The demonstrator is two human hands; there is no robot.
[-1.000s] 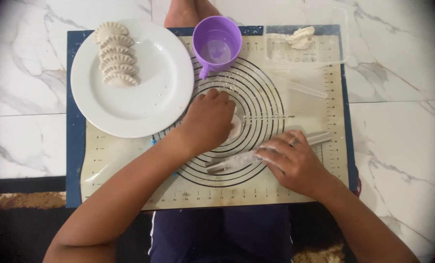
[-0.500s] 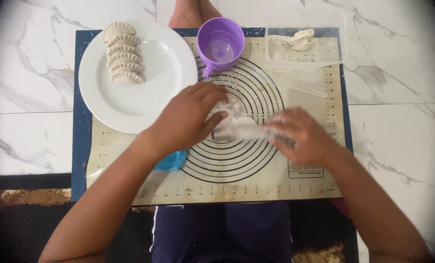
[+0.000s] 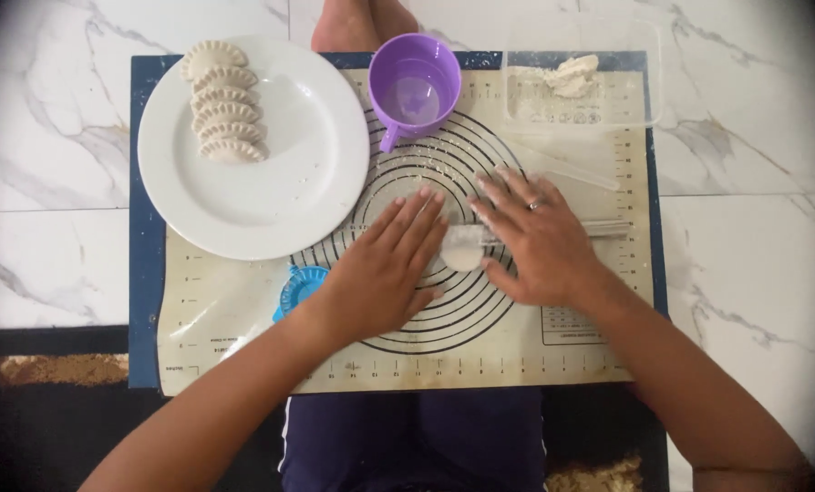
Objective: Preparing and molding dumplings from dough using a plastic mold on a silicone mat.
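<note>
White marble floor (image 3: 754,228) lies under a pastry mat (image 3: 243,337) with ring lines on it. From the head camera I see only 1 view, looking straight down.

I see the left hand (image 3: 380,269) lying flat on the mat, fingers straight and open, holding nothing. The right hand (image 3: 540,241) is flat and open too, with a ring on 1 finger. It seems to press on a clear rolling pin (image 3: 608,228), whose long side runs left to right.

A small round piece of dough (image 3: 462,248) sits between the 2 hands, touching both or nearly so. It lies right of the left hand and left of the right hand.

Nearby are a white plate (image 3: 307,155) with 5 folded dumplings (image 3: 222,114), a purple cup (image 3: 415,87), a clear tub (image 3: 626,82) with dough and a blue press (image 3: 300,284).
</note>
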